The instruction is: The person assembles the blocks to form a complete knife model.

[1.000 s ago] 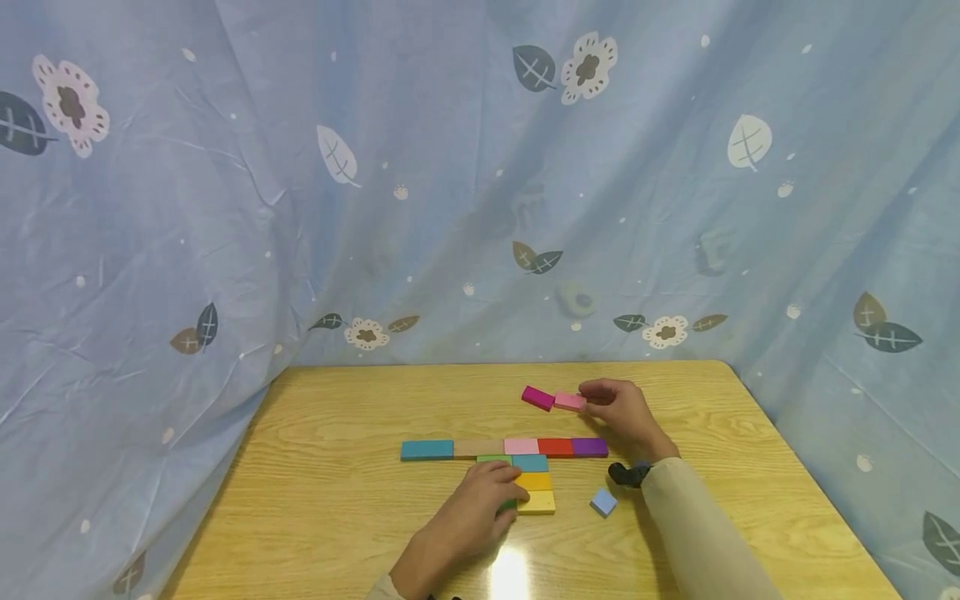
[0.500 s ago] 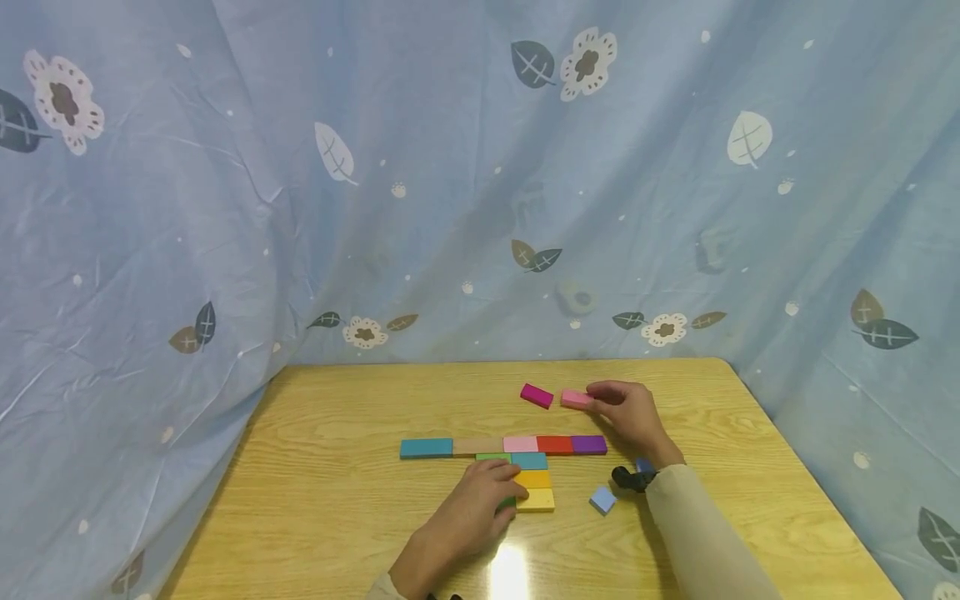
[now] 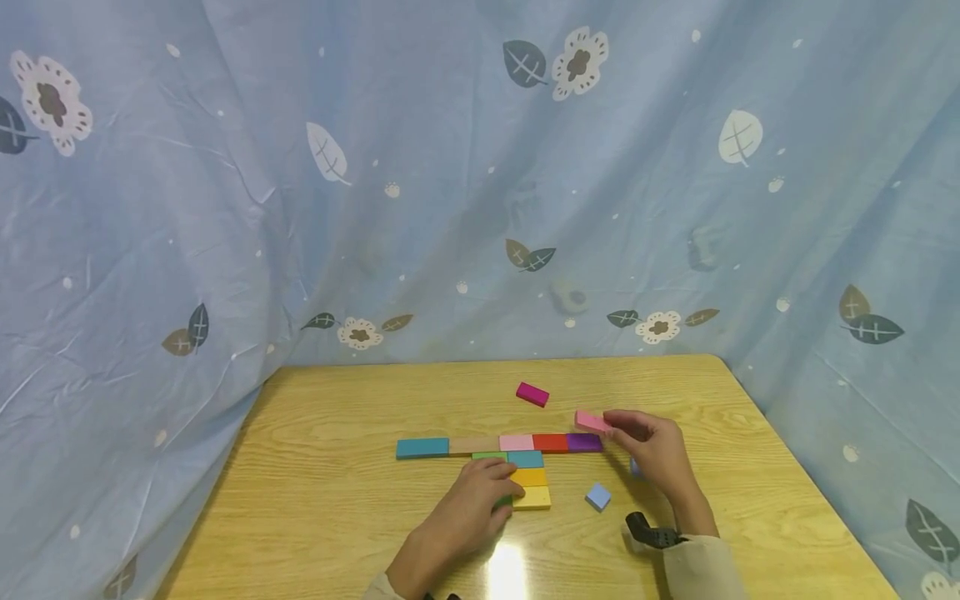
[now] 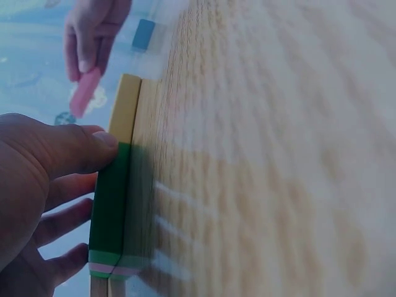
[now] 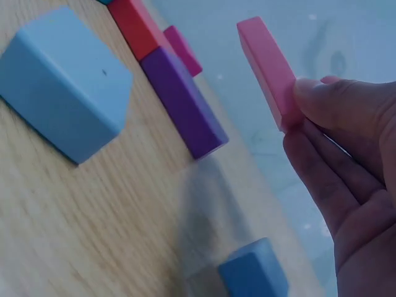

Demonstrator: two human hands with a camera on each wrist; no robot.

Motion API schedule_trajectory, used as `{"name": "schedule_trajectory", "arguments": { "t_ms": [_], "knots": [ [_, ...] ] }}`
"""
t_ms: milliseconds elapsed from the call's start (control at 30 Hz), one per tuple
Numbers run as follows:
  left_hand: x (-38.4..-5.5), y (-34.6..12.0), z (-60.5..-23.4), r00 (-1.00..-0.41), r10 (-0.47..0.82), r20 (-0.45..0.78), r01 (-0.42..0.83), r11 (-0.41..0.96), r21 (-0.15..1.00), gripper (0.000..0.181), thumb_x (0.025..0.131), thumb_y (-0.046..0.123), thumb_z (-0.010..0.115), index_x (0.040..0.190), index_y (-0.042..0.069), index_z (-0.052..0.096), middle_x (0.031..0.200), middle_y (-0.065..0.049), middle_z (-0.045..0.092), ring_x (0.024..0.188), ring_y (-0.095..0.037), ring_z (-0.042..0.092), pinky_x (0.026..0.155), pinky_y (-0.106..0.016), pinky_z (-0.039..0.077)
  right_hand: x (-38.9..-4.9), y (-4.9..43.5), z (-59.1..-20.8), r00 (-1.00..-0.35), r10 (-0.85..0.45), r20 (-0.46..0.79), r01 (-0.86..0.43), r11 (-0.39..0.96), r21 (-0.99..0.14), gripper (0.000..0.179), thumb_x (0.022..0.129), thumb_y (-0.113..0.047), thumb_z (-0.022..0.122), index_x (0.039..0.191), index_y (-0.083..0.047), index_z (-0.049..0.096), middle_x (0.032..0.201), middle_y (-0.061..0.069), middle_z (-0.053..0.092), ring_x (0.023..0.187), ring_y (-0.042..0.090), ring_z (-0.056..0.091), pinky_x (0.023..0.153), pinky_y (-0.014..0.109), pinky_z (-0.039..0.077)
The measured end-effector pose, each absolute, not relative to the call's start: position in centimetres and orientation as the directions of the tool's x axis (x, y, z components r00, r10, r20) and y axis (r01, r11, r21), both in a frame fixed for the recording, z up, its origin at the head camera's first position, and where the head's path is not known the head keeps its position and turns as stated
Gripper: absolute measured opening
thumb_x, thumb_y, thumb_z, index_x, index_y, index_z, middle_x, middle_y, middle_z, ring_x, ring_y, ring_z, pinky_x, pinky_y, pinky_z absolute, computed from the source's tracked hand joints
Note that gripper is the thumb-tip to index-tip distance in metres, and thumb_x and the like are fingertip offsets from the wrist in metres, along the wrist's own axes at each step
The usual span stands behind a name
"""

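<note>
My right hand pinches one end of a pink block between thumb and fingers. In the right wrist view it is held up off the table, near the end of a purple block. My left hand rests over a cluster of coloured blocks, hiding part of it. Its thumb touches a dark green block, and its fingers lie loosely at the other side. Teal, orange and yellow blocks show beside these fingers.
Behind the cluster runs a row with blue, tan, light pink and red blocks, ending in the purple one. A magenta block lies farther back. Two light blue blocks, one nearer, lie right. A patterned curtain hangs behind the table.
My right hand has drawn the pink block rightward from the magenta one, then lifted it and brought it nearer, toward the purple end of the row. The left hand stays in place.
</note>
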State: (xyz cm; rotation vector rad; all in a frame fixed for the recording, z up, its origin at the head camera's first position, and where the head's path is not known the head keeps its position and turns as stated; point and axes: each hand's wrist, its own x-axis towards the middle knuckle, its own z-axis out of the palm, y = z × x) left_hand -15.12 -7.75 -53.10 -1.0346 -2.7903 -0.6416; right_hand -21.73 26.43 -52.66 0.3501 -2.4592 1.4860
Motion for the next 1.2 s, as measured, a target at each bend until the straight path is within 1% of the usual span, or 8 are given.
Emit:
{"name": "schedule_trajectory", "arguments": {
  "t_ms": [133,300,467,567,667,967,1033,1200],
  "knots": [
    [-15.1,-7.8,-53.1,-0.769,0.600,0.222,0.637,0.684,0.357,0.024,0.100,0.011,0.078,0.121,0.021,0.084,0.148,-0.004,0.071,0.143,-0.028,0.062,0.124,-0.054,0.049,-21.0,26.2,-52.0,-0.931,-0.109,0.348,-0.357,0.476,-0.804,0.025,0.097,-0.003,0.083,0.122,-0.006,0.083,0.118,0.013,0.083,0.104,0.006,0.078,0.086,0.010,0.062],
    [-15.1,-7.8,-53.1,-0.769,0.602,0.214,0.636,0.686,0.355,0.023,0.101,0.012,0.078,0.121,0.021,0.084,0.148,-0.005,0.071,0.143,-0.028,0.062,0.124,-0.054,0.049,-20.9,25.8,-51.6,-0.917,-0.195,0.348,-0.399,0.487,-0.777,0.025,0.097,-0.003,0.082,0.122,-0.004,0.082,0.117,0.010,0.084,0.108,0.010,0.079,0.091,0.014,0.063],
    [-15.1,-7.8,-53.1,-0.773,0.598,0.211,0.631,0.689,0.357,0.023,0.100,0.012,0.077,0.120,0.022,0.084,0.148,-0.004,0.071,0.143,-0.029,0.062,0.123,-0.054,0.049,-20.7,24.6,-51.3,-0.915,-0.268,0.302,-0.402,0.527,-0.749,0.025,0.095,-0.004,0.084,0.120,-0.007,0.084,0.117,0.003,0.084,0.112,0.017,0.079,0.097,0.025,0.066],
    [-15.1,-7.8,-53.1,-0.772,0.598,0.216,0.633,0.686,0.358,0.023,0.100,0.011,0.077,0.120,0.022,0.084,0.148,-0.004,0.071,0.143,-0.029,0.062,0.123,-0.054,0.049,-20.7,24.0,-51.4,-0.913,-0.301,0.276,-0.400,0.527,-0.750,0.026,0.094,-0.001,0.084,0.118,-0.010,0.085,0.118,0.003,0.084,0.114,0.023,0.079,0.098,0.035,0.068],
    [-15.1,-7.8,-53.2,-0.771,0.598,0.219,0.633,0.685,0.360,0.023,0.101,0.011,0.077,0.120,0.021,0.084,0.148,-0.004,0.071,0.143,-0.029,0.062,0.123,-0.054,0.049,-20.7,23.6,-51.7,-0.912,-0.316,0.263,-0.399,0.526,-0.751,0.027,0.093,0.001,0.084,0.117,-0.012,0.085,0.118,0.002,0.084,0.114,0.026,0.079,0.098,0.039,0.068],
    [-15.2,-7.8,-53.2,-0.770,0.597,0.225,0.635,0.684,0.358,0.024,0.100,0.010,0.077,0.120,0.021,0.085,0.147,-0.005,0.072,0.142,-0.029,0.063,0.123,-0.055,0.049,-20.8,22.9,-52.3,-0.912,-0.335,0.235,-0.394,0.566,-0.724,0.027,0.092,-0.001,0.086,0.116,-0.013,0.086,0.116,0.000,0.084,0.109,0.021,0.080,0.094,0.034,0.069],
    [-15.2,-7.8,-53.2,-0.768,0.598,0.229,0.638,0.682,0.357,0.024,0.100,0.010,0.077,0.119,0.021,0.085,0.147,-0.005,0.072,0.142,-0.029,0.063,0.122,-0.055,0.050,-20.8,22.8,-52.4,-0.914,-0.338,0.224,-0.390,0.576,-0.719,0.027,0.093,-0.002,0.086,0.116,-0.014,0.086,0.116,-0.001,0.084,0.109,0.021,0.080,0.094,0.033,0.069],
    [-15.1,-7.8,-53.2,-0.764,0.600,0.239,0.643,0.676,0.359,0.024,0.100,0.009,0.076,0.119,0.020,0.085,0.147,-0.006,0.072,0.142,-0.030,0.063,0.122,-0.056,0.050,-20.7,22.5,-52.3,-0.914,-0.355,0.197,-0.385,0.601,-0.701,0.025,0.093,-0.005,0.086,0.117,-0.016,0.086,0.118,0.000,0.084,0.111,0.025,0.081,0.094,0.036,0.069]
  ]
}}
